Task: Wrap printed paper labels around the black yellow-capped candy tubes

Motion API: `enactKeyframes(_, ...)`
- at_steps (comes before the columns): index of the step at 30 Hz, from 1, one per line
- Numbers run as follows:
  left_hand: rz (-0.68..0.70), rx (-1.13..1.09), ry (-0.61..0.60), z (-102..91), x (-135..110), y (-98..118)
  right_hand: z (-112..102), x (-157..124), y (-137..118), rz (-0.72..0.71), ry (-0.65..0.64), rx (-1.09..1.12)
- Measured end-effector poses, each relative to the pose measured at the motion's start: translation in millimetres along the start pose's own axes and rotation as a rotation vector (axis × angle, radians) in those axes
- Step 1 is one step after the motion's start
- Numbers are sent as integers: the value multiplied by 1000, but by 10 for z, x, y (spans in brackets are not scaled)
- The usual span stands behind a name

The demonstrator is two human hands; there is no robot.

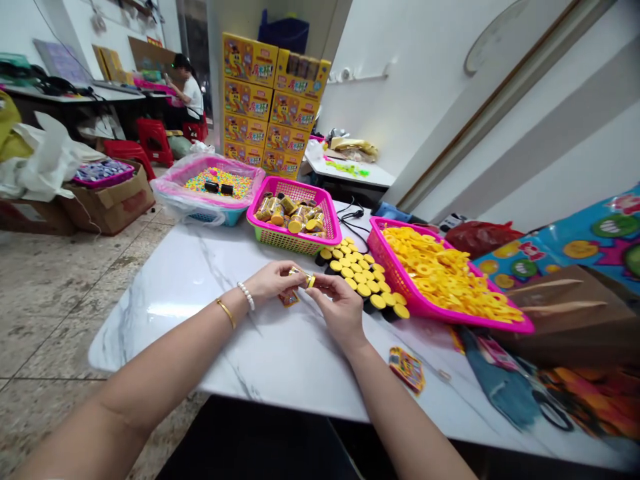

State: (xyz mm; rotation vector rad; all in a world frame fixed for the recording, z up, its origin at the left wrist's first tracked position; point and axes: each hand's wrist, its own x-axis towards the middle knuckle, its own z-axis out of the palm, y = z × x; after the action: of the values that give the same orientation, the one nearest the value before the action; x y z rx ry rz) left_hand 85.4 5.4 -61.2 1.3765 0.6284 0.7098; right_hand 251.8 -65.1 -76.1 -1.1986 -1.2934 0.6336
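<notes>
Both my hands meet over the white marble table (210, 280), holding one small jar with a yellow lid (303, 278) between them. My left hand (273, 281) wraps its fingers round the jar's left end. My right hand (340, 307) pinches the lid end. Just beyond them stands a cluster of several yellow-lidded jars (357, 270). A pink basket of yellow lids (445, 277) lies to the right. Another pink basket (295, 220) holds finished labelled jars. A small sticker (289, 300) lies under my left hand.
A pink tub of coloured candy (215, 183) sits at the table's far left corner. Yellow cartons (273, 107) are stacked behind. A round sticker (407, 369) lies near the front edge. Bags and printed sheets crowd the right. Another person sits far back.
</notes>
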Motion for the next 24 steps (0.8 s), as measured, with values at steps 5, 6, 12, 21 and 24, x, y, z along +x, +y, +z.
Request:
enactKeyframes(5, 144, 230, 49, -1, -17, 19, 80, 1, -2, 433, 6, 334)
enactKeyframes(6, 147, 268, 47, -3, -22, 20, 88, 10, 10, 492, -5, 395)
enactKeyframes(12, 119, 172, 24, -13, -19, 19, 61, 63, 47, 606, -155, 456)
enactKeyframes(21, -169, 25, 58, -4, -8, -41, 35, 16, -41, 189, -149, 40)
enactKeyframes(24, -143, -49, -3, 16, -21, -30, 62, -10, -38, 250, -102, 49)
